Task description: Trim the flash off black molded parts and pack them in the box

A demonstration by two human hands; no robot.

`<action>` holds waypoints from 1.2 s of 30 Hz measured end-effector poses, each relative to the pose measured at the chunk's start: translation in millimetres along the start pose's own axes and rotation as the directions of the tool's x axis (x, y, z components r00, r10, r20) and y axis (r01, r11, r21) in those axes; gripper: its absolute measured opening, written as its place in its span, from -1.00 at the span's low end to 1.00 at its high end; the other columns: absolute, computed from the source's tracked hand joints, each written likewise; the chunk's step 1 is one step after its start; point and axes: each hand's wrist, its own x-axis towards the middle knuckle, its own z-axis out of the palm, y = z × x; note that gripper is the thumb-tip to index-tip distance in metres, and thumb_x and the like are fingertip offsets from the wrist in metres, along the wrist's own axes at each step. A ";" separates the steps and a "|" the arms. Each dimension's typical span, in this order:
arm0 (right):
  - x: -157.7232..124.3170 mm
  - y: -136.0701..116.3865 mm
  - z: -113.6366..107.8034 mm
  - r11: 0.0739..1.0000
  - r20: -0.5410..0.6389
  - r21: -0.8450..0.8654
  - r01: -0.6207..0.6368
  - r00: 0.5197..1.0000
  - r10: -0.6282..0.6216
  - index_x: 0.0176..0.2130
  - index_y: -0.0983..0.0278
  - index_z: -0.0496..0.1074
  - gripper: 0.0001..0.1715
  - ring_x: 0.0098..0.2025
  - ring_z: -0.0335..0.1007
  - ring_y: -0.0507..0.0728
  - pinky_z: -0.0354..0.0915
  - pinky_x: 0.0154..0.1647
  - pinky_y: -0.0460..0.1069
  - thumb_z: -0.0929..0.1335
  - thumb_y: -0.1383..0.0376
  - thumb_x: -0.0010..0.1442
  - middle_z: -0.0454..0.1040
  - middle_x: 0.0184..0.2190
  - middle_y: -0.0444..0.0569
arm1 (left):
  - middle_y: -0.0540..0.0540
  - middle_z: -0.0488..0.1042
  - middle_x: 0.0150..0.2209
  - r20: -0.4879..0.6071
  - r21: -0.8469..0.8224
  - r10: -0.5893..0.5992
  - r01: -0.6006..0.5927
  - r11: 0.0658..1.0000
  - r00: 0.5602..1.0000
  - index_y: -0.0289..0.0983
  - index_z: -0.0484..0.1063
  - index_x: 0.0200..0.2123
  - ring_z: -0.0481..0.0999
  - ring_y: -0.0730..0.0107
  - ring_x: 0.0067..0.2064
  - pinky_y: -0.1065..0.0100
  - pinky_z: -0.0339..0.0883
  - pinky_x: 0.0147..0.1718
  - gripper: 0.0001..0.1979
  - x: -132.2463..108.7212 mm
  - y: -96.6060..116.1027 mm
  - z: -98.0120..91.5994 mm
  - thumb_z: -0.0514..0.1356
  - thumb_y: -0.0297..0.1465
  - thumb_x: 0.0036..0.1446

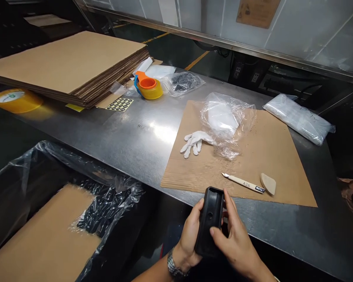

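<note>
Both hands hold a black plastic part (209,219), a long hollow piece with an open top end, in front of the steel table's near edge. My left hand (188,237) grips its left side, a metal watch on the wrist. My right hand (237,243) wraps the right side, thumb pressed on the face. Just beyond, on a brown cardboard sheet (267,156), lie a small craft knife (243,183) marked A26 and a beige wedge-shaped block (268,183).
A white glove (195,141) and crumpled clear bag (226,121) lie on the sheet. A tape dispenser (147,86), sticker sheet (121,104), bagged items (300,118), cardboard stack (67,62) and yellow tape roll (16,100) sit further back. A plastic-lined bin (61,219) of black parts stands lower left.
</note>
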 end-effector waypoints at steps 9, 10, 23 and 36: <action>22.4 -3.6 -45.6 0.982 0.306 0.191 -0.010 0.951 -0.050 0.26 0.10 -0.04 -0.22 0.26 -0.01 0.20 0.04 0.18 0.19 0.32 0.17 0.15 0.04 0.26 0.03 | -0.07 0.42 -0.62 -0.030 0.121 0.105 -0.101 0.988 0.994 -0.35 0.37 -0.44 0.39 0.40 -0.69 0.41 0.26 -0.72 -0.51 21.3 9.5 -0.3 0.03 0.01 0.08; 32.0 -5.9 -54.2 0.984 0.296 0.177 -0.002 0.954 -0.052 0.23 0.13 0.07 -0.32 0.18 0.15 0.20 0.14 0.12 0.17 0.30 0.14 0.17 0.18 0.19 0.07 | -0.06 0.44 -0.60 -0.013 0.177 0.142 -0.138 0.974 0.990 -0.34 0.36 -0.40 0.40 0.38 -0.68 0.40 0.27 -0.71 -0.53 24.7 13.8 0.7 0.08 0.01 0.04; 263.7 -43.6 -122.0 0.697 -0.118 -0.714 0.069 0.969 -0.217 -0.14 0.32 0.37 -0.73 -0.20 0.38 0.08 0.33 -0.17 0.08 0.28 0.20 0.23 0.42 -0.18 -0.03 | -0.25 0.46 -0.15 0.318 0.906 0.776 -0.416 -0.078 0.545 -0.29 0.44 -0.11 0.45 0.09 -0.09 0.15 0.33 -0.12 -0.60 86.4 55.0 -1.6 -0.03 -0.20 0.16; 290.3 -28.1 -143.6 0.831 -0.042 -0.516 0.207 0.963 -0.266 -0.06 0.32 0.34 -0.68 -0.15 0.38 0.11 0.34 -0.16 0.09 0.29 0.20 0.23 0.39 -0.10 -0.01 | -0.20 0.41 -0.18 0.384 0.831 0.832 -0.542 -0.122 0.401 -0.26 0.34 0.04 0.46 0.22 -0.21 0.24 0.39 -0.26 -0.58 89.6 78.5 -0.1 -0.02 -0.23 0.18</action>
